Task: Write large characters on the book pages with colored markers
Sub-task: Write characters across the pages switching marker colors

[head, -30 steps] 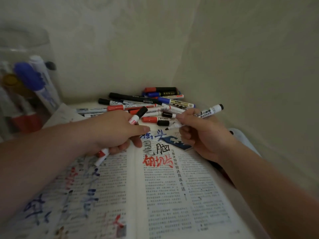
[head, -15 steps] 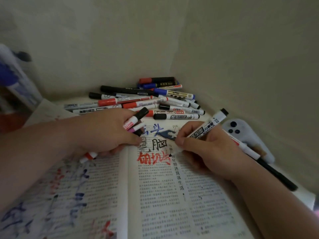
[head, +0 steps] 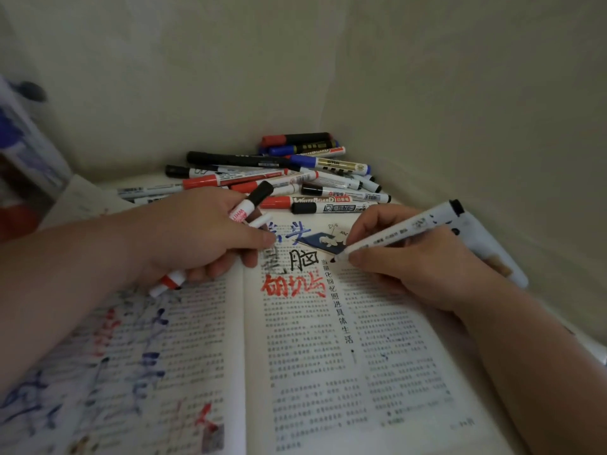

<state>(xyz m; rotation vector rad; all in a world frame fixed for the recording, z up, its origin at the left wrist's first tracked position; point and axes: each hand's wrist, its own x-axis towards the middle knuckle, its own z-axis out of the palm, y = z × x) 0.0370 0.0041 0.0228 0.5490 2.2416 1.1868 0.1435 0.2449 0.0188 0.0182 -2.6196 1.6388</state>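
Left page of the open book [head: 328, 372] is heavily lettered; right page is marked only at the top, rest judged undone. White marker [head: 394, 236] is pinched in right grip [head: 423, 267], tip on page. Spare markers [head: 251, 205] are clutched in left grip [head: 197, 234].

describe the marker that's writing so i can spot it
Find the open book; over its right page the right hand grips a white marker. Unlike the capped markers piled behind the book, its bare tip meets the paper.
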